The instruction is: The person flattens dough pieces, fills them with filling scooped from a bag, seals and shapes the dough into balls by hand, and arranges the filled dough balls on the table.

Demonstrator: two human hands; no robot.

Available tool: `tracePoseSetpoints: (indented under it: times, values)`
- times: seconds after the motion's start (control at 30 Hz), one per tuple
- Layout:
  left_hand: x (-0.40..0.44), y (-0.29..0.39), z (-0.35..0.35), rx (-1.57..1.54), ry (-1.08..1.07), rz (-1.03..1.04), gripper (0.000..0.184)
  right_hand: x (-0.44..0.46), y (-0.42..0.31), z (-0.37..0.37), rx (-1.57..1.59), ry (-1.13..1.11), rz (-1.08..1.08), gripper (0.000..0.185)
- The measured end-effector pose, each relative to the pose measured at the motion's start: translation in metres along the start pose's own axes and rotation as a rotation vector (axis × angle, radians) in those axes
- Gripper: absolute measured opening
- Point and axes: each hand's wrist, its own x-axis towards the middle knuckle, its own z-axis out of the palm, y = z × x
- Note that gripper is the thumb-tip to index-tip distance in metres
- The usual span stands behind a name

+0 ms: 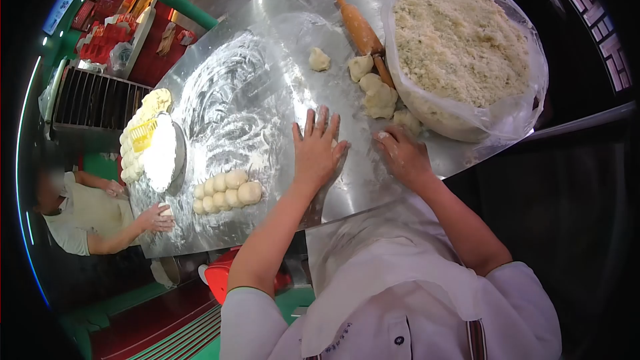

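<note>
My left hand (pixel 317 152) lies palm down on the floured steel table (pixel 280 93), its fingers spread. A bit of pale dough may be under its palm, but the hand hides most of that spot. My right hand (pixel 405 157) rests on the table with its fingers curled in; whatever they may hold is hidden. Just beyond it is a dough lump (pixel 407 121), with a larger dough piece (pixel 378 96) and another dough piece (pixel 361 67) further up. A small dough ball (pixel 319 59) sits apart. A wooden rolling pin (pixel 359 25) lies beside the dough pieces.
A big plastic-lined tub of crumbly pale filling (pixel 463 43) stands at the right. Two rows of dough balls (pixel 227 191) sit at the left, near a bowl of white flour (pixel 162 153) with a yellow scraper (pixel 143 135). A co-worker's hand (pixel 157 219) handles dough at the left edge.
</note>
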Motion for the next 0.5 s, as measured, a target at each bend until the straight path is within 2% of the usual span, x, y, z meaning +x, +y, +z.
tracePoseSetpoints:
  times: [0.1, 0.27, 0.33, 0.37, 0.43, 0.5]
  values:
    - [0.019, -0.010, 0.004, 0.004, 0.099, -0.040, 0.064, 0.001, 0.000, -0.002, -0.006, 0.050, -0.051, 0.018]
    - [0.021, -0.029, 0.012, -0.036, 0.120, -0.054, 0.065, 0.000, 0.000, -0.004, 0.016, 0.097, -0.085, 0.020]
    - [0.016, -0.034, -0.020, -0.868, -0.046, -0.302, 0.060, -0.004, 0.001, -0.002, 0.015, 0.110, -0.087, 0.020]
    - [0.010, -0.028, -0.031, -0.868, -0.042, -0.301, 0.060, -0.004, 0.002, 0.000, 0.017, 0.121, -0.078, 0.019]
    - [-0.012, -0.019, -0.046, -0.293, -0.188, -0.347, 0.047, -0.004, 0.004, 0.006, 0.015, 0.127, -0.092, 0.018]
    - [-0.023, -0.016, -0.049, -0.293, -0.133, -0.353, 0.042, -0.001, 0.004, 0.008, -0.010, 0.136, -0.097, 0.018]
